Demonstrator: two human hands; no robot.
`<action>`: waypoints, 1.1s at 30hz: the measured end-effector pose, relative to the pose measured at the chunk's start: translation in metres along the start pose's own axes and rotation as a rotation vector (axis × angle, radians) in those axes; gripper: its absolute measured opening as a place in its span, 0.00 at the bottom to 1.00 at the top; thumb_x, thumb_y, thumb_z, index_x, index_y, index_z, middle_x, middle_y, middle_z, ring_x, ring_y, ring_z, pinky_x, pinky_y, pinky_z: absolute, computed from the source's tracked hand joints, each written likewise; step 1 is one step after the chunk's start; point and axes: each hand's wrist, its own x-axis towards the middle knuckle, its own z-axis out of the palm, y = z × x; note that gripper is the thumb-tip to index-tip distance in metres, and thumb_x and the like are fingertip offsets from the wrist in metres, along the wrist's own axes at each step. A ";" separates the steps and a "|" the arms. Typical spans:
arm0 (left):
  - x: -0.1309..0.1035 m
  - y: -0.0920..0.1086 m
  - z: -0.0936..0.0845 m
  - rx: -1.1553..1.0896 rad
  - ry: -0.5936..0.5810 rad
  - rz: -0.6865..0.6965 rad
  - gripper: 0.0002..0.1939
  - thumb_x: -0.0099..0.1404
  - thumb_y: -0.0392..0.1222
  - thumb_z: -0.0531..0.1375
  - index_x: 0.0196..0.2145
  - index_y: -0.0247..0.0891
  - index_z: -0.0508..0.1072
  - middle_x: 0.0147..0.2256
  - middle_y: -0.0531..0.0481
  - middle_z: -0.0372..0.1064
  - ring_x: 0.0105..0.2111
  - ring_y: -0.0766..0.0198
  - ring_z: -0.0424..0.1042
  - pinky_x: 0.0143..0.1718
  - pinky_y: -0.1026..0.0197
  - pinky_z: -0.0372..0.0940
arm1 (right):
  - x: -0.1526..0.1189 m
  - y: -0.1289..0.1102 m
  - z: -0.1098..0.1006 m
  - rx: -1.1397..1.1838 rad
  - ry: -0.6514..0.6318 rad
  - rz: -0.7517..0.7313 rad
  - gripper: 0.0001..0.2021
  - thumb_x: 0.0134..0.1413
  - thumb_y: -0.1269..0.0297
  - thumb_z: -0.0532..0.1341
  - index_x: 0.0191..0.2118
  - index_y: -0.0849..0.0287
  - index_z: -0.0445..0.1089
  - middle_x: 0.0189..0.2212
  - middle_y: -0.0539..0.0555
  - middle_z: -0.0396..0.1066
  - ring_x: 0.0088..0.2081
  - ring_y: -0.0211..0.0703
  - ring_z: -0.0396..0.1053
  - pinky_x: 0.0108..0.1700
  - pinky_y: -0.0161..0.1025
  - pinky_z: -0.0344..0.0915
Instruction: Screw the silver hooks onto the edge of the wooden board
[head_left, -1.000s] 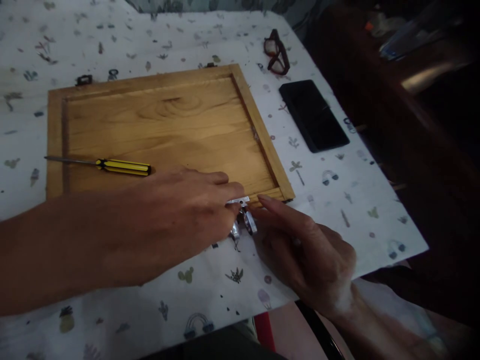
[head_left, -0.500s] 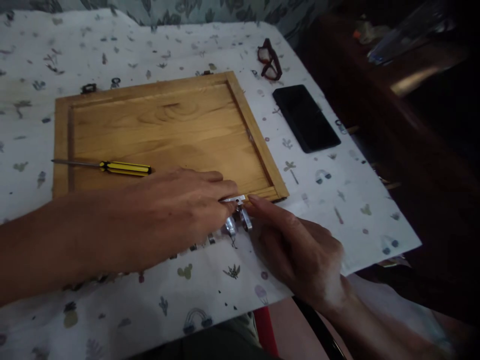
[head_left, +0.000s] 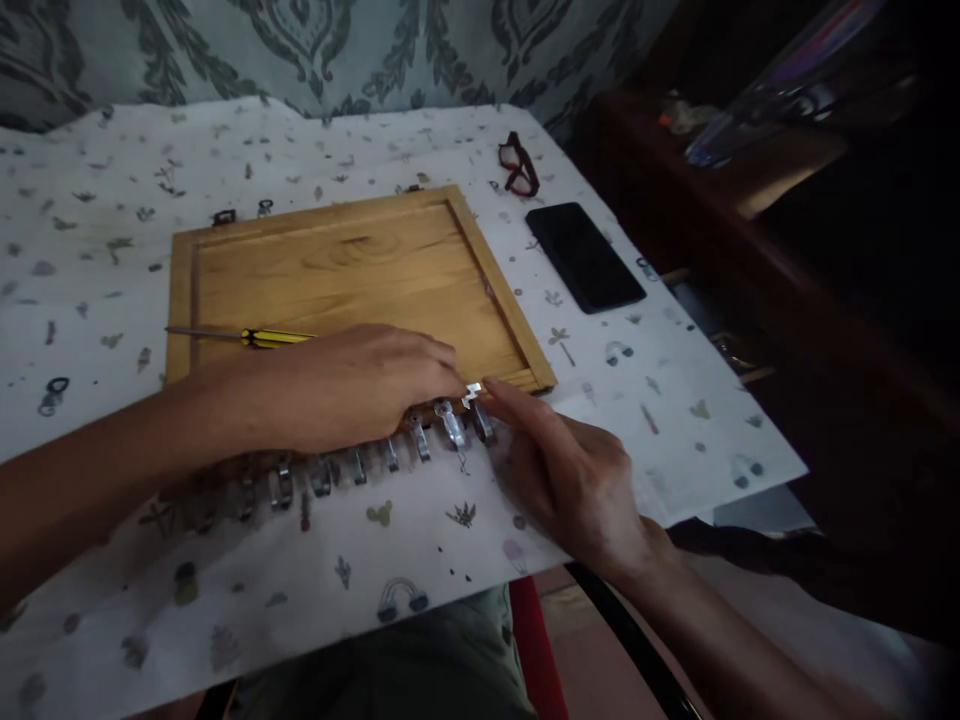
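Observation:
A wooden framed board (head_left: 337, 265) lies on the table, with a row of shiny metal hooks (head_left: 358, 465) along its near edge. My left hand (head_left: 375, 385) reaches across the board's near side, fingers together, its fingertips at a small bright metal hook (head_left: 472, 394) near the right end of the row. From the other side, my right hand (head_left: 574, 465) meets that piece with its index fingertip; its thumb is mostly hidden. Under my left wrist, part of the row is covered. A yellow and black screwdriver (head_left: 274, 338) rests on the board, its handle end behind my left hand.
Right of the board lie a dark phone (head_left: 586, 257) and, farther back, folded glasses (head_left: 519, 165). A patterned cloth (head_left: 300, 590) covers the table. Dark hinges (head_left: 223, 217) stick out at the board's far edge. Dark wooden furniture (head_left: 720, 220) stands beyond the table's right side.
The view has tilted up and shifted, showing more wall and more of the hook row. The bright metal piece now appears turned at a different angle between my fingertips. Both hands stay at it.

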 end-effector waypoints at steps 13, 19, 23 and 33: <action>-0.016 0.009 0.006 0.044 0.110 -0.197 0.15 0.71 0.35 0.48 0.44 0.37 0.75 0.44 0.47 0.75 0.44 0.61 0.72 0.45 0.60 0.63 | 0.004 -0.007 -0.005 0.059 -0.029 0.047 0.20 0.63 0.64 0.57 0.59 0.59 0.61 0.37 0.54 0.80 0.24 0.39 0.73 0.28 0.36 0.71; -0.019 0.007 0.015 0.007 0.114 -0.212 0.17 0.73 0.37 0.47 0.43 0.37 0.76 0.47 0.45 0.73 0.47 0.59 0.71 0.49 0.56 0.64 | 0.002 -0.003 0.002 0.020 -0.006 0.061 0.20 0.64 0.61 0.60 0.59 0.59 0.62 0.40 0.54 0.82 0.22 0.37 0.72 0.26 0.35 0.71; -0.014 0.004 0.019 0.005 0.140 -0.197 0.17 0.72 0.36 0.48 0.41 0.37 0.77 0.46 0.45 0.73 0.47 0.58 0.71 0.51 0.54 0.64 | 0.002 -0.002 0.005 -0.004 0.022 0.044 0.19 0.64 0.64 0.61 0.57 0.61 0.62 0.38 0.54 0.82 0.21 0.36 0.72 0.25 0.34 0.70; -0.007 0.000 0.020 0.009 0.145 -0.134 0.14 0.68 0.34 0.52 0.37 0.38 0.77 0.38 0.48 0.72 0.39 0.62 0.71 0.45 0.58 0.64 | 0.002 -0.002 0.006 -0.002 0.018 0.021 0.19 0.64 0.66 0.60 0.58 0.63 0.61 0.40 0.55 0.82 0.21 0.36 0.71 0.25 0.36 0.70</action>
